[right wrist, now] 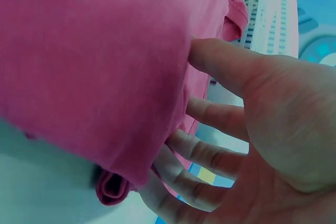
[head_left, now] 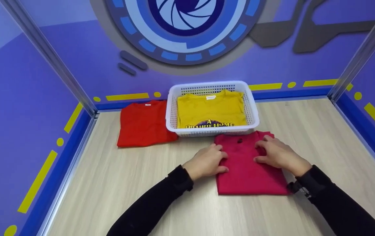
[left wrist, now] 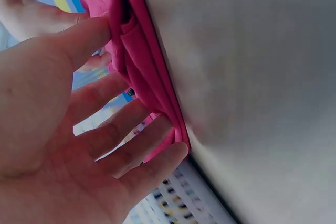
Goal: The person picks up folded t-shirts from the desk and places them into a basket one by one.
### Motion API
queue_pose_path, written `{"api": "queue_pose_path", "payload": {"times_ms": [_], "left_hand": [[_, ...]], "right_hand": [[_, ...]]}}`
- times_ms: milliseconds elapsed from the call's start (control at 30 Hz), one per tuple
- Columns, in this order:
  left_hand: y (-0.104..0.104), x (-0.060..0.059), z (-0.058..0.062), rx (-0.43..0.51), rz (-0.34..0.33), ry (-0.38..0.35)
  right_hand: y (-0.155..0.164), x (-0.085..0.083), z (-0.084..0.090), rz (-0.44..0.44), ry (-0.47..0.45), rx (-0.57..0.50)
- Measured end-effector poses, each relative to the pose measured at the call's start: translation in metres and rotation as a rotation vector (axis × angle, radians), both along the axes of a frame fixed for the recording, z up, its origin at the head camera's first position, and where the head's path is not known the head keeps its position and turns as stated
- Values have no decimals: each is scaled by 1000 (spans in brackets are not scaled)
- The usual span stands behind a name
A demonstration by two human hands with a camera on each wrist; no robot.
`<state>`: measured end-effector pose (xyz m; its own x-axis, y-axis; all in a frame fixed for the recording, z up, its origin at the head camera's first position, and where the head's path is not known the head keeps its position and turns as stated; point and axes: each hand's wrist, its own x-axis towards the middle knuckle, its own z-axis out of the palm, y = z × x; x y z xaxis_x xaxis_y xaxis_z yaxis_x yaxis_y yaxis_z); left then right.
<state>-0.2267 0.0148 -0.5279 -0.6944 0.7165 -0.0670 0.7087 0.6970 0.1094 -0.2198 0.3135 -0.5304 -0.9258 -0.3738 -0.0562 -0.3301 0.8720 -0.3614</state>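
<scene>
A folded crimson shirt (head_left: 251, 178) lies flat on the table in the head view, just in front of a white basket. My left hand (head_left: 207, 160) rests at its left edge, thumb and fingertips touching the cloth. In the left wrist view, the fingers of that hand (left wrist: 79, 124) are spread and fairly straight against the layered edge. On the opposite side, my right hand (head_left: 277, 154) touches the shirt near its right edge. The right wrist view has this hand's fingers (right wrist: 210, 158) extended against the fabric, their tips partly hidden by it.
The white basket (head_left: 212, 131) holds a folded yellow shirt (head_left: 212, 109) with printed lettering. A folded red shirt (head_left: 143, 126) lies to the basket's left, partly beside its wall. Printed blue-purple panels (head_left: 135, 78) stand around the wooden table (head_left: 135, 173).
</scene>
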Motion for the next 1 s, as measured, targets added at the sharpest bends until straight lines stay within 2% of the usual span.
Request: {"api": "queue_pose_path", "payload": {"times_ms": [200, 333, 567, 1000], "left_hand": [[-22, -2, -6, 82, 46, -17], [-36, -4, -7, 92, 86, 0], [-53, -5, -5, 104, 156, -26], [-77, -4, -4, 152, 189, -6]], "right_hand": [[-23, -4, -1, 10, -7, 20], [-39, -8, 0, 17, -4, 32], [-59, -13, -2, 25, 7, 29], [-84, -15, -4, 48, 36, 49]]}}
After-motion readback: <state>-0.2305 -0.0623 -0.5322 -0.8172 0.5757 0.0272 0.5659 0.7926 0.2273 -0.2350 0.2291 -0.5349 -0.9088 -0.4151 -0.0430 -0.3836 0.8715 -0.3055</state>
